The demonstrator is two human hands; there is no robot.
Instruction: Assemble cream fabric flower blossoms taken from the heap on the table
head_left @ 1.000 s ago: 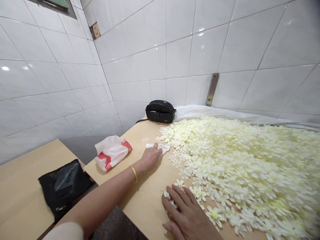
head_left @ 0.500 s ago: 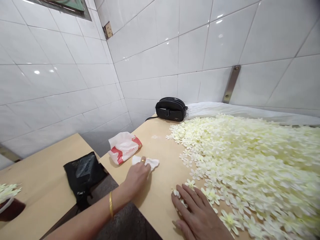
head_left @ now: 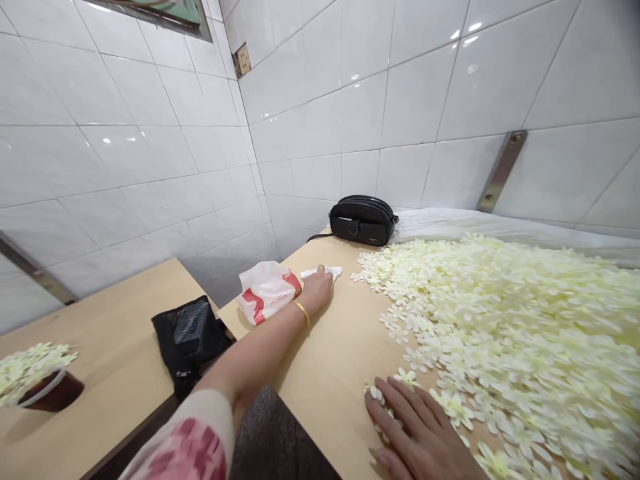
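My left hand (head_left: 319, 292) is closed over a white tissue (head_left: 333, 273) and presses it on the tan tabletop (head_left: 320, 373), beside a red-and-white tissue packet (head_left: 270, 291). Part of the tissue is hidden under the fingers. My right hand (head_left: 420, 427) lies palm down at the front of the table, fingers spread, over a few loose flowers. From there a large heap of pale yellow-white artificial flowers (head_left: 530, 313) spreads to the right and back.
At the back corner stands a black zip bag (head_left: 363, 221) by the tiled wall. White sheeting (head_left: 450, 225) lies behind the heap. On the left table (head_left: 115, 347) are a black mesh pouch (head_left: 187, 340), more flowers (head_left: 30, 367) and a cup of dark liquid (head_left: 57, 392).
My left hand has slid the tissue away from me across the tabletop, past the side of the packet. My right hand stays resting on the flowers. The view has turned slightly left.
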